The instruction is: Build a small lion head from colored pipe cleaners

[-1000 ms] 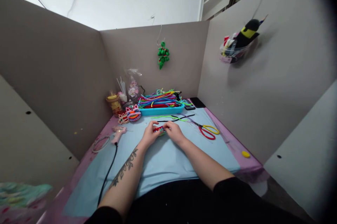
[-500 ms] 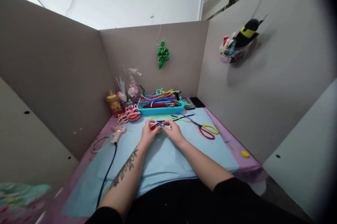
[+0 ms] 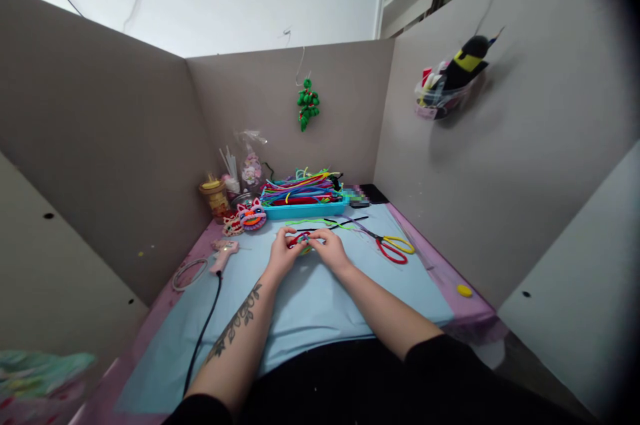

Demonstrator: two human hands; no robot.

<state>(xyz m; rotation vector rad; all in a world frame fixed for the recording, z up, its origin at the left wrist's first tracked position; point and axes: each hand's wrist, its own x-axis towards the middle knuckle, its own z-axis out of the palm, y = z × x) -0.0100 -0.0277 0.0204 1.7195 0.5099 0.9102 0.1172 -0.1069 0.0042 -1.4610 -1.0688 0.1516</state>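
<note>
Between my two hands is a small bundle of bent pipe cleaners (image 3: 301, 238) in red, teal, purple and yellow-green. My left hand (image 3: 284, 250) pinches its left side, fingers curled over the red part. On the other side my right hand (image 3: 327, 248) is closed on it, thumb and fingertips meeting near the middle. Fingers cover much of the bundle, so its full shape is hidden. Just beyond the hands lie loose green pipe cleaners (image 3: 307, 222) and black ones (image 3: 356, 220). Scissors (image 3: 393, 248) with red and yellow handles rest to the right.
A blue tray (image 3: 305, 212) heaped with pipe cleaners stands at the back. Left of it are two lion-face ornaments (image 3: 251, 215) and a brown cup (image 3: 216, 198). A pink glue gun (image 3: 225, 255) with a black cord lies left. A yellow disc (image 3: 464, 290) sits at the right edge.
My right fingertips have shifted left over the bundle, closer to my left fingers. Everything else on the table stays in place; the view has moved very slightly.
</note>
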